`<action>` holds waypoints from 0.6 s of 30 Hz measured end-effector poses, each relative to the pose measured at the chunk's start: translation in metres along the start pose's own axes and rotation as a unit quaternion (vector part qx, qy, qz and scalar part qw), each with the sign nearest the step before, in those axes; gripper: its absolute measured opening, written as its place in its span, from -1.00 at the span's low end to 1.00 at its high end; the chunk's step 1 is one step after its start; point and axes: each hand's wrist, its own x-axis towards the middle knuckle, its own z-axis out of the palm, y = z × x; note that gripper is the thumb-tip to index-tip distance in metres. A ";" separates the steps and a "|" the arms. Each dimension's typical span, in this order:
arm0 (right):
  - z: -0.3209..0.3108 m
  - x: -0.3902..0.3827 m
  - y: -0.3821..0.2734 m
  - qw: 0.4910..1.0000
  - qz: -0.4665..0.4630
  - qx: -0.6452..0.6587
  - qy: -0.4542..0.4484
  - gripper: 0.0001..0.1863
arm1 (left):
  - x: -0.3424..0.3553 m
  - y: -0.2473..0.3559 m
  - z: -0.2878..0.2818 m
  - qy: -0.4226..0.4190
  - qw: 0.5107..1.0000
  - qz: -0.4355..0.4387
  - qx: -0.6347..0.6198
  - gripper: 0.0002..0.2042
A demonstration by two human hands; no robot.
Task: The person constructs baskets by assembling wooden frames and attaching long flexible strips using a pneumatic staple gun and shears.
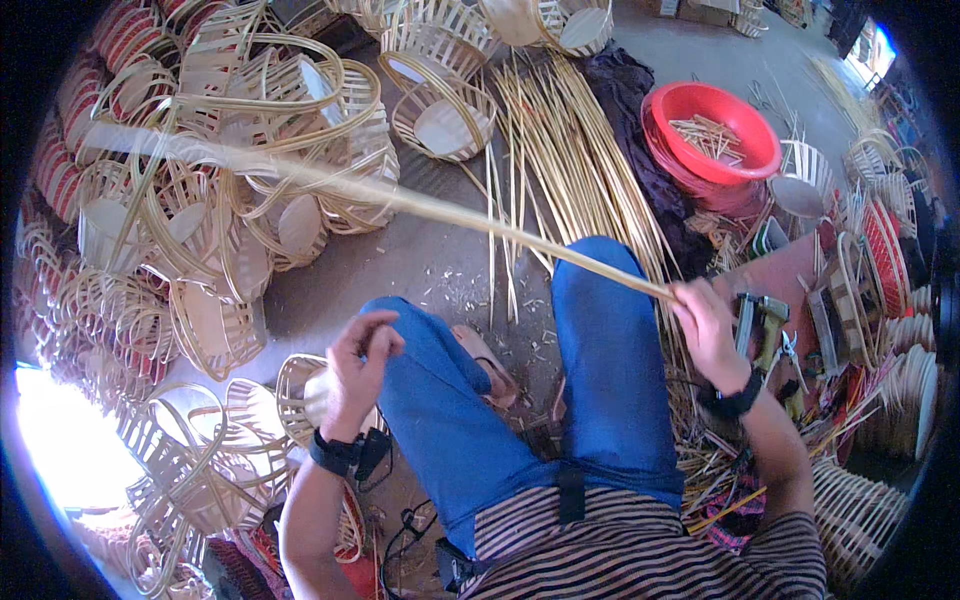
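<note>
the right hand [712, 335] pinches one end of a long pale strip [520, 238] between thumb and fingers, just beside the right knee [600, 310]. from those fingertips the strip runs to the upper left, its far end blurred in front of the baskets [215, 325]. the left hand [360, 370], fingers loosely bent and slightly spread, hangs near the left knee [405, 335], apart from the strip.

Below the held strip [500, 230], canes [585, 160] lie between baskets [212, 315] and a basin [745, 115].
</note>
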 end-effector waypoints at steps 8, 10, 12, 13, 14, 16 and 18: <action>0.004 0.058 0.024 0.976 -0.165 -0.141 0.025 -0.84 | 0.016 0.067 -0.032 0.155 0.795 0.318 0.492 -0.69; 0.010 0.067 0.032 0.968 -0.205 -0.139 0.037 -0.85 | 0.031 0.055 -0.042 0.046 0.785 0.258 0.562 -0.65; 0.016 0.077 0.037 0.967 -0.220 -0.125 0.024 -0.85 | 0.046 0.041 -0.053 -0.016 0.807 0.215 0.549 -0.66; 0.018 0.081 0.041 0.969 -0.215 -0.120 0.015 -0.85 | 0.054 0.033 -0.057 -0.038 0.822 0.196 0.533 -0.70; 0.020 0.084 0.044 0.971 -0.206 -0.117 0.013 -0.83 | 0.057 0.027 -0.057 -0.023 0.824 0.198 0.530 -0.76; 0.015 0.089 0.047 0.971 -0.150 -0.187 0.000 -0.77 | 0.061 0.020 -0.056 -0.011 0.826 0.207 0.524 -0.79; 0.014 0.086 0.061 0.969 -0.156 -0.189 -0.016 -0.78 | 0.062 0.014 -0.049 -0.019 0.832 0.219 0.509 -0.78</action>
